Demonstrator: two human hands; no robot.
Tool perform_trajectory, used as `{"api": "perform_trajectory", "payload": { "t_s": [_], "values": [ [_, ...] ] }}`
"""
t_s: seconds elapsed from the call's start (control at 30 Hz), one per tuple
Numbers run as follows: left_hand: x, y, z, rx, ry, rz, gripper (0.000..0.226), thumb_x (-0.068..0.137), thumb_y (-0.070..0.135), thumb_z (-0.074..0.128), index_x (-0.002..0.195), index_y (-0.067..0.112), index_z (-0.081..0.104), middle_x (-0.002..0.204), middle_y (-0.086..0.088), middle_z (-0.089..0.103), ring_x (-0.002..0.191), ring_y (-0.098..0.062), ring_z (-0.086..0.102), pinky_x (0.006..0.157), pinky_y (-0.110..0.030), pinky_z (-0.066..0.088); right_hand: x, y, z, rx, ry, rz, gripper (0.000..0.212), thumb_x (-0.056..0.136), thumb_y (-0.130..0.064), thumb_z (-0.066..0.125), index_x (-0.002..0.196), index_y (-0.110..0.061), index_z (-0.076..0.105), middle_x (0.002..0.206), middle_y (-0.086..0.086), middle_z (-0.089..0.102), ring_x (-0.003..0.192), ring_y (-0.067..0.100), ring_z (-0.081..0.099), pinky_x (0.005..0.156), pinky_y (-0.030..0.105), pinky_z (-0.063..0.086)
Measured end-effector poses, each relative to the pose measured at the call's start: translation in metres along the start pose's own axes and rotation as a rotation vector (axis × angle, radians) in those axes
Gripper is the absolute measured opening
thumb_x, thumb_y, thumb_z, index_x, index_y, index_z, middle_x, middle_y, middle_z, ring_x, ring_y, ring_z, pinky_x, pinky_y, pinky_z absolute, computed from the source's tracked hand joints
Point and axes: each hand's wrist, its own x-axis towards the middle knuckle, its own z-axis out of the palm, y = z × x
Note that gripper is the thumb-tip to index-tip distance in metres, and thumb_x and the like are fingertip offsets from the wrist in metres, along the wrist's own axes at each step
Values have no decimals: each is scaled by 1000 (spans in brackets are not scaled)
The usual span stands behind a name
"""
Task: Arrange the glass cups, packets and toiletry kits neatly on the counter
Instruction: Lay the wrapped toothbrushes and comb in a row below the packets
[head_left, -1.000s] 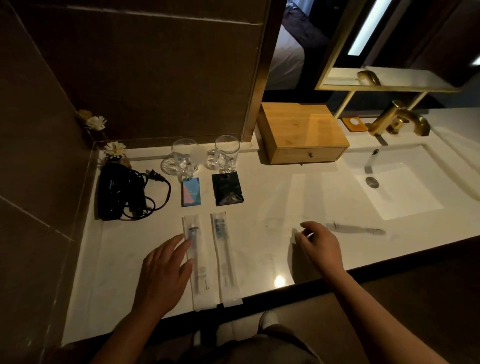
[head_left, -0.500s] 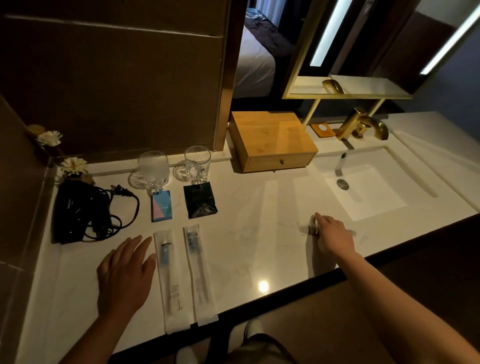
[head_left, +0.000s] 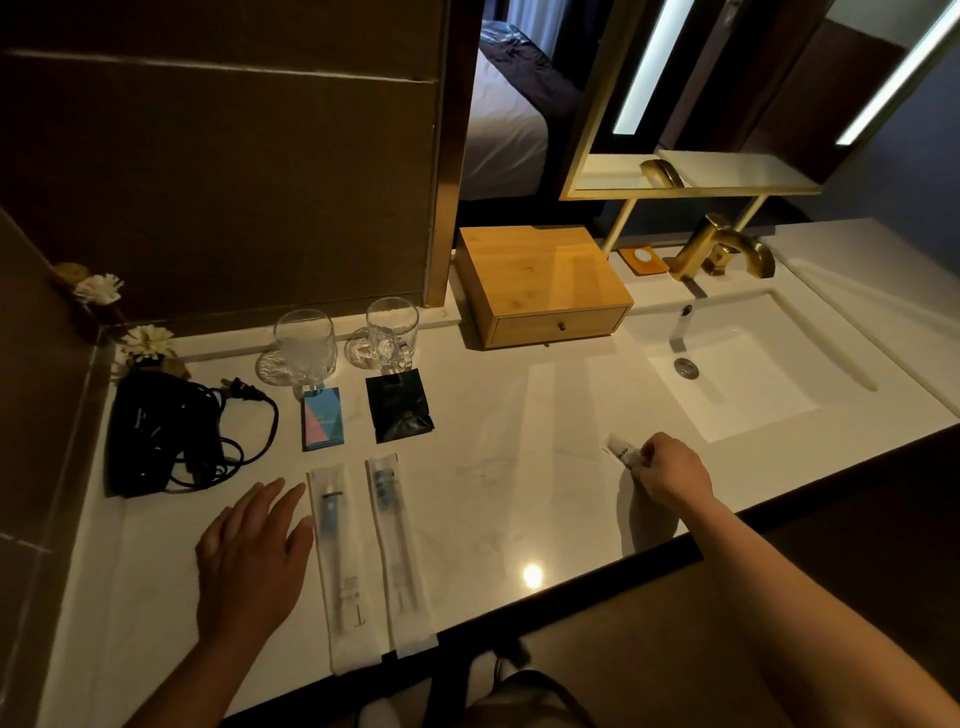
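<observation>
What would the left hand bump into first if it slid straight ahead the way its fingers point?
Probably the blue packet: the left hand lies flat, fingers aimed up and slightly right. Depth is unclear, so it might graze the nearer toiletry kit first.

Glossy white stone-like counter (head_left: 493, 499), matt wooden drawer box (head_left: 540, 280), clear glass cups (head_left: 306, 345) (brass-toned metal tap (head_left: 719, 254)).

Two glasses (head_left: 305, 347) (head_left: 392, 332), two packets, one blue-pink (head_left: 322, 418) and one black (head_left: 398, 409), three wrapped kits (head_left: 340, 561) (head_left: 399, 551) (head_left: 623, 451), one hairdryer (head_left: 156, 431), one wooden box (head_left: 540, 283), one tap (head_left: 719, 249), two hands (head_left: 249, 556) (head_left: 672, 470).
</observation>
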Motion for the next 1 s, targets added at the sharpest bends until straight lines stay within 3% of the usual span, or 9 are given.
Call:
{"api": "perform_trajectory", "payload": {
  "t_s": [0.17, 0.27, 0.43, 0.53, 0.6, 0.67, 0.77, 0.87, 1.0],
  "values": [
    [1, 2, -1, 0, 5, -16, 60, 91, 50, 26, 133, 21, 56, 143, -5, 54, 137, -27, 42, 110, -49, 28, 2, 0, -1, 115, -88, 97, 20, 83, -26, 69, 94, -12, 61, 90, 10, 66, 84, 30, 61, 71, 35, 48],
    [1, 2, -1, -6, 8, -18, 61, 91, 51, 25, 133, 22, 57, 144, -4, 54, 137, -27, 43, 110, -49, 29, 0, -2, 0, 169, -108, 64, 13, 83, -23, 69, 88, -12, 65, 84, 9, 65, 80, 28, 60, 66, 33, 44],
    [0, 2, 0, -2, 12, -15, 60, 90, 50, 26, 132, 21, 58, 144, -5, 55, 136, -28, 44, 110, -50, 29, -10, -23, -9, 155, 95, -78, 26, 93, -21, 56, 72, -9, 61, 67, 6, 62, 61, 21, 55, 52, 31, 38],
    [0, 2, -1, -6, 14, -18, 60, 90, 50, 27, 131, 21, 59, 144, -5, 55, 136, -28, 44, 109, -50, 29, -19, -45, -7, 89, 167, -209, 14, 92, -22, 59, 87, -12, 66, 82, 5, 63, 73, 25, 61, 60, 31, 42],
    [0, 2, -1, -17, 15, -29, 60, 90, 50, 27, 131, 21, 58, 144, -4, 54, 136, -27, 43, 111, -49, 28, -28, -58, 3, 109, 105, -287, 22, 92, -34, 61, 100, -15, 68, 93, 4, 66, 80, 22, 64, 68, 32, 50],
    [0, 3, -1, -25, 19, -31, 59, 90, 49, 27, 132, 21, 58, 145, -3, 53, 137, -26, 42, 111, -49, 27, -36, -61, 10, 144, 96, -303, 30, 93, -42, 59, 99, -15, 70, 92, 3, 69, 78, 19, 63, 69, 31, 52],
    [1, 1, 0, -21, 27, -17, 59, 91, 49, 27, 132, 20, 58, 145, -4, 53, 138, -26, 41, 111, -49, 27, -40, -48, 10, 196, 168, -195, 30, 92, -36, 59, 109, -15, 70, 105, 5, 69, 88, 22, 65, 70, 30, 47],
    [0, 1, 1, -11, 21, -6, 60, 91, 49, 26, 132, 19, 58, 144, -5, 54, 137, -28, 42, 111, -49, 27, -38, -37, 10, 198, 136, -86, 42, 90, -39, 61, 124, -15, 63, 117, 7, 66, 99, 25, 67, 75, 32, 50],
    [0, 0, 3, 9, 9, 5, 61, 90, 51, 27, 133, 20, 56, 145, -7, 53, 138, -29, 42, 111, -51, 27, -36, -48, 14, 107, -18, -43, 38, 81, -41, 71, 104, -11, 66, 97, 8, 71, 79, 24, 64, 67, 33, 53]
  ]
}}
